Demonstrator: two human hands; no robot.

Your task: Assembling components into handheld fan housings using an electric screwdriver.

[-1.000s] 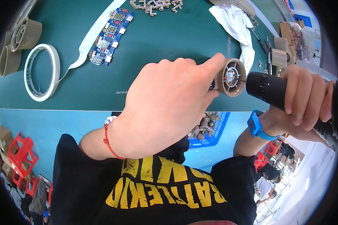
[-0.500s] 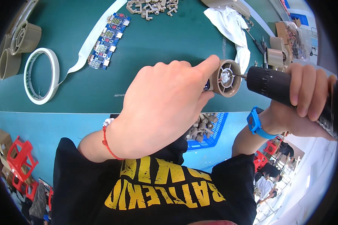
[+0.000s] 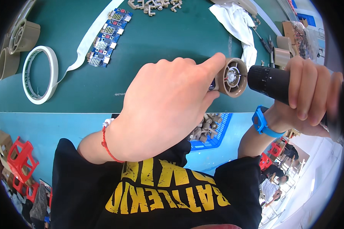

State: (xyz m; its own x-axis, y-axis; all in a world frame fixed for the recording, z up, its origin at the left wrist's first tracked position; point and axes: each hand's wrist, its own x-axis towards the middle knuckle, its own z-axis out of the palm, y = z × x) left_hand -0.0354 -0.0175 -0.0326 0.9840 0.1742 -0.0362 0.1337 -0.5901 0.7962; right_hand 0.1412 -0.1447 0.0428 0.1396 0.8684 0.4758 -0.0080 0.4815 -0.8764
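My left hand (image 3: 164,105) is closed around a beige round fan housing (image 3: 239,93), its index finger lying along the top of the rim. The housing's open end, with spokes and a metallic hub, faces right. In my right hand (image 3: 310,89) is a black electric screwdriver (image 3: 269,81), held nearly level with its nose pointing left. Its nose is close to the housing's open end, and the thin bit reaches in toward the spokes. Exactly where the tip touches I cannot tell. Part of the housing is hidden behind my left fingers.
A strip of blue circuit boards (image 3: 109,32) lies beside white tape running from a tape roll (image 3: 54,72). Small beige parts (image 3: 153,5) and a white cloth (image 3: 239,28) lie farther back. More beige housings (image 3: 26,36) stand at left. Below the table edge is a blue basket (image 3: 218,142) of parts.
The screwdriver's nose has come nearer to the housing, so less of the bit shows. My left hand keeps its hold on the housing. The whole view has shifted slightly.
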